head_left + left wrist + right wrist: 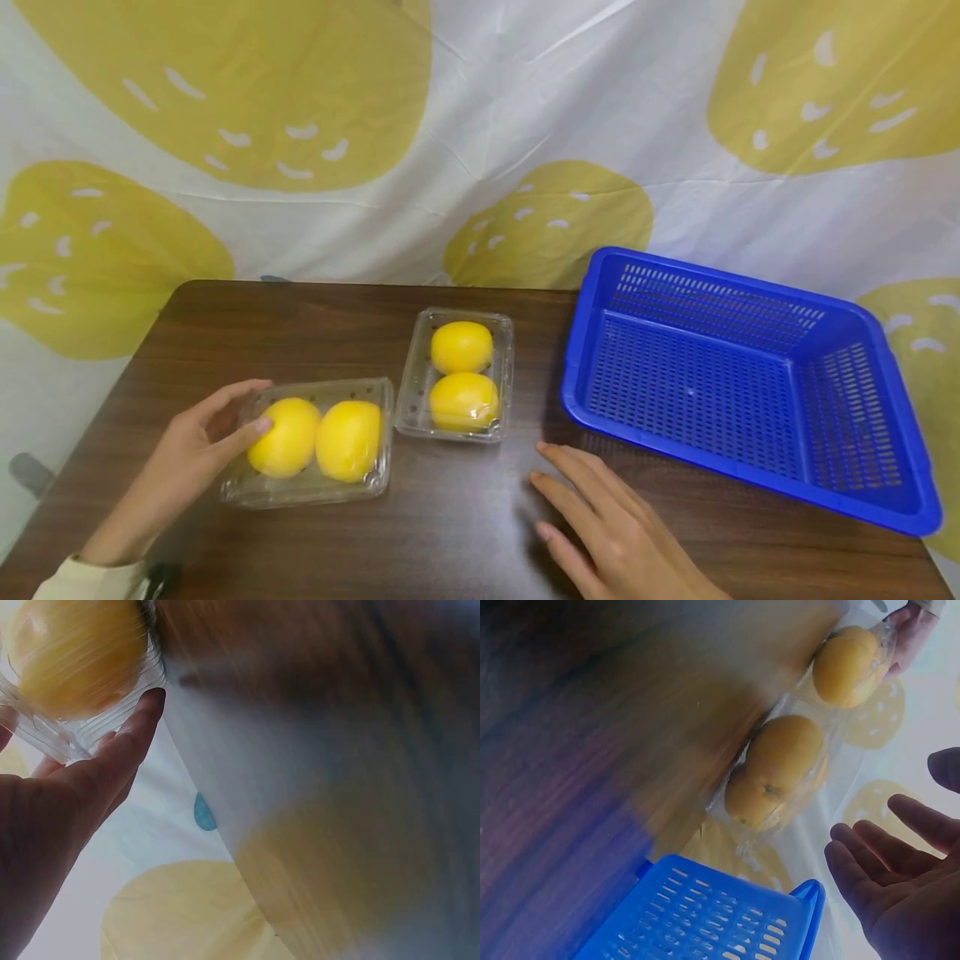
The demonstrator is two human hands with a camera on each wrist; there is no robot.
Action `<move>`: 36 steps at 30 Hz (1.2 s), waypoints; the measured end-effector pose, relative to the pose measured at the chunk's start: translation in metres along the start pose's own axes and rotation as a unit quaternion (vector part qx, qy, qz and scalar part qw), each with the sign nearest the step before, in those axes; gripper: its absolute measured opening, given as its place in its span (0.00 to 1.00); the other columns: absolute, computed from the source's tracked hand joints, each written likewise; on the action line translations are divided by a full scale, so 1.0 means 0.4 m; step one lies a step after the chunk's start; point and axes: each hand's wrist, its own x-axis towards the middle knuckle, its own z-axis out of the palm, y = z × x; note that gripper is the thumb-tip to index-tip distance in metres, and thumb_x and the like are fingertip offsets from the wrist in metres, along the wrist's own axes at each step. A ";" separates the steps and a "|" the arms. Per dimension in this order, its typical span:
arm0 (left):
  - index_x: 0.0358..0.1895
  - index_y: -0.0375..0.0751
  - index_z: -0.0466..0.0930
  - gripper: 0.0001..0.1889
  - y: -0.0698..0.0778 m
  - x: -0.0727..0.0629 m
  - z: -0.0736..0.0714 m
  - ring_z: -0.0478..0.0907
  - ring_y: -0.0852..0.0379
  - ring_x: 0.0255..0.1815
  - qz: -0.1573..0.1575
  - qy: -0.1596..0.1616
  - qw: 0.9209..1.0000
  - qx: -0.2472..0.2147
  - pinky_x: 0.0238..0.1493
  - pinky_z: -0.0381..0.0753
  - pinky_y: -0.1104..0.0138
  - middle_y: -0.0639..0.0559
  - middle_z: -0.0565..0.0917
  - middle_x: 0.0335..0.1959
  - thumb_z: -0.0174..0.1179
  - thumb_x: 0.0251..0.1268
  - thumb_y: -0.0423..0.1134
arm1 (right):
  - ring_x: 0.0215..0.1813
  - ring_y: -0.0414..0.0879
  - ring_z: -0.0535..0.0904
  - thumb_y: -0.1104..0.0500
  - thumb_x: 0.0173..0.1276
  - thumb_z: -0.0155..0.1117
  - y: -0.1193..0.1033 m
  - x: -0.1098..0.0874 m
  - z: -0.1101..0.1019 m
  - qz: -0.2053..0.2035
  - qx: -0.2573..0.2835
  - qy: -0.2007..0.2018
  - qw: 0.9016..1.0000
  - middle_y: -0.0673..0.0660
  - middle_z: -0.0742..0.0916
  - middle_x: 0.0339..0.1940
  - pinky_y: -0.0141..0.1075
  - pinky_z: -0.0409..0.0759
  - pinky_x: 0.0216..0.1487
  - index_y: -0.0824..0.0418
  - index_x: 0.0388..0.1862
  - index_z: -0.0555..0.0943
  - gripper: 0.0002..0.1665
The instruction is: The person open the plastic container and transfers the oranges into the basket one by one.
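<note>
My left hand (pixel 183 458) grips the left end of a clear plastic fruit box (pixel 315 493), its thumb along the near side of one fruit. Inside lie two round yellow fruits (pixel 348 442), side by side. The left wrist view shows fingers (pixel 135 735) against the box's clear wall, close to a fruit (pixel 79 656). A second clear box (pixel 414 392) with two more yellow fruits (pixel 462 402) stands just right of the first. Over the front of the table, my right hand (pixel 618 533) holds nothing, its fingers spread and slightly bent; the right wrist view shows its palm (pixel 922 915).
A blue perforated plastic basket (pixel 690 454) stands at the right of the brown wooden table (pixel 450 533), with nothing in it. Behind the table hangs a white cloth (pixel 517 100) with large yellow fruit prints.
</note>
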 end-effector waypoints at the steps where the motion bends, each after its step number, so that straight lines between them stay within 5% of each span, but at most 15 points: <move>1: 0.84 0.48 0.69 0.35 0.001 -0.005 0.002 0.65 0.25 0.82 0.000 -0.001 1.000 -0.004 0.72 0.70 0.27 0.36 0.66 0.85 0.65 0.82 0.54 | 0.67 0.61 0.83 0.48 0.91 0.50 -0.001 -0.002 0.002 0.002 -0.001 -0.003 1.000 0.69 0.83 0.72 0.36 0.64 0.86 0.67 0.65 0.85 0.27; 3: 0.84 0.48 0.70 0.34 0.002 -0.013 0.007 0.64 0.24 0.82 0.002 -0.002 1.000 -0.007 0.76 0.71 0.34 0.36 0.66 0.86 0.66 0.82 0.53 | 0.68 0.60 0.82 0.48 0.91 0.50 -0.004 -0.006 0.004 0.007 -0.003 -0.010 1.000 0.68 0.83 0.73 0.36 0.63 0.86 0.66 0.66 0.85 0.27; 9: 0.82 0.49 0.72 0.31 0.014 -0.038 0.027 0.63 0.23 0.82 0.020 -0.013 1.000 -0.017 0.73 0.67 0.30 0.39 0.68 0.85 0.67 0.82 0.49 | 0.68 0.60 0.82 0.48 0.91 0.50 -0.005 -0.011 0.015 0.002 -0.003 -0.008 1.000 0.68 0.83 0.73 0.36 0.61 0.87 0.66 0.66 0.85 0.27; 13: 0.80 0.48 0.74 0.30 0.022 -0.047 0.044 0.64 0.24 0.82 0.035 -0.019 0.999 -0.017 0.76 0.73 0.46 0.39 0.70 0.84 0.68 0.81 0.47 | 0.69 0.60 0.82 0.47 0.91 0.49 -0.008 -0.016 0.018 0.007 -0.004 -0.016 1.000 0.67 0.82 0.75 0.35 0.60 0.87 0.66 0.68 0.84 0.28; 16: 0.79 0.46 0.76 0.29 0.027 -0.053 0.060 0.63 0.23 0.82 0.047 -0.020 0.998 -0.027 0.77 0.72 0.44 0.37 0.72 0.82 0.69 0.79 0.44 | 0.70 0.59 0.81 0.46 0.91 0.48 -0.012 -0.019 0.019 0.016 -0.006 -0.030 0.999 0.65 0.81 0.76 0.34 0.59 0.87 0.65 0.69 0.84 0.29; 19: 0.77 0.45 0.77 0.29 0.033 -0.060 0.075 0.63 0.23 0.82 0.058 -0.017 0.997 -0.037 0.74 0.65 0.30 0.37 0.73 0.81 0.70 0.78 0.41 | 0.71 0.58 0.80 0.45 0.91 0.46 -0.015 -0.021 0.020 0.025 -0.007 -0.045 0.999 0.64 0.81 0.76 0.34 0.59 0.87 0.64 0.69 0.84 0.30; 30: 0.74 0.47 0.80 0.27 0.064 -0.075 0.132 0.68 0.30 0.81 0.081 -0.018 0.995 -0.058 0.76 0.70 0.44 0.42 0.78 0.78 0.72 0.76 0.38 | 0.73 0.55 0.79 0.44 0.92 0.45 -0.024 -0.026 0.021 0.039 -0.012 -0.072 0.997 0.62 0.80 0.77 0.32 0.59 0.87 0.64 0.69 0.84 0.31; 36: 0.72 0.48 0.81 0.26 0.093 -0.084 0.171 0.74 0.33 0.77 0.092 -0.013 0.994 -0.053 0.72 0.76 0.34 0.44 0.81 0.75 0.73 0.75 0.39 | 0.73 0.56 0.80 0.43 0.92 0.44 -0.028 -0.029 0.022 0.044 -0.014 -0.083 0.995 0.62 0.81 0.77 0.31 0.55 0.88 0.63 0.69 0.84 0.32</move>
